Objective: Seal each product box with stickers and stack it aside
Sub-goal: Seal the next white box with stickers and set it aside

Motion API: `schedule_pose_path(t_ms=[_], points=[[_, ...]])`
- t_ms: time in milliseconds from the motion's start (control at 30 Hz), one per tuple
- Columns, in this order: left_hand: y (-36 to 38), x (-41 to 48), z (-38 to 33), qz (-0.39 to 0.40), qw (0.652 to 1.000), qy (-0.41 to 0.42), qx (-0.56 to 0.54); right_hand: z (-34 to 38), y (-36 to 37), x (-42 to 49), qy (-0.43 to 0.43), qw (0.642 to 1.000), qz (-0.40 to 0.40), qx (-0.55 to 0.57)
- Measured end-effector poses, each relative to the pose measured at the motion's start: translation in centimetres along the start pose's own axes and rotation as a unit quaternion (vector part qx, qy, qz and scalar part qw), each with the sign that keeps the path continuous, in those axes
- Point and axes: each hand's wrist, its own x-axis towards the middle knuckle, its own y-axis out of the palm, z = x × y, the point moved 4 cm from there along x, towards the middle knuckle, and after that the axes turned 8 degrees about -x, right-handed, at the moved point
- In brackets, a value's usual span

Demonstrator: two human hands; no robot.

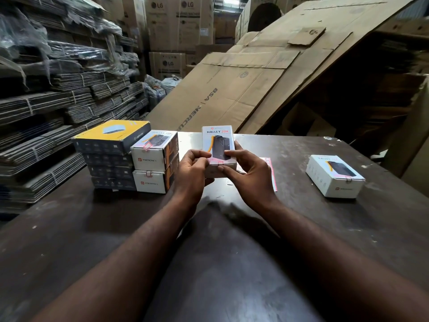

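Observation:
I hold a white product box (217, 141) printed "HALLEY 20K" above the dark table (92, 228), its printed face turned toward me. My left hand (192, 173) grips its left side and my right hand (250, 175) grips its right side, both thumbs near a small sticker (220, 162) on the box's near edge. Two white boxes of the same kind (154, 166) are stacked to the left, each with a sticker on its front edge. One more white box (335, 176) lies alone at the right. A sticker sheet (270, 173) lies behind my right hand, partly hidden.
A pile of dark boxes with a yellow-topped one (111, 138) stands left of the white stack. Bundled flat cardboard (58, 108) fills the left side. Large flattened cartons (255, 77) lean behind the table, with tall cartons (178, 26) further back.

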Motion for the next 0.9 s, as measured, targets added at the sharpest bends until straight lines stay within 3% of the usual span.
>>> schedule_pose_path(t_ms=[200, 400, 533, 733, 900], points=[[-0.1, 0.4, 0.3, 0.050, 0.997, 0.020, 0.049, -0.7, -0.2, 0.5, 0.011, 0.999, 0.031, -0.034], [-0.9, 0.9, 0.4, 0.027, 0.960, 0.140, 0.241, -0.7, -0.3, 0.5, 0.011, 0.998, 0.034, -0.050], [-0.8, 1.0, 0.3, 0.030, 0.956, 0.144, 0.256, -0.6, -0.2, 0.4, 0.002, 0.997, 0.035, -0.070], [-0.3, 0.8, 0.5, 0.090, 0.946, 0.136, 0.281, -0.1, -0.9, 0.3, 0.010, 0.996, -0.025, -0.088], [0.0, 0.6, 0.5, 0.094, 0.971, 0.088, 0.202, -0.4, -1.1, 0.5, 0.009, 0.994, -0.037, -0.104]])
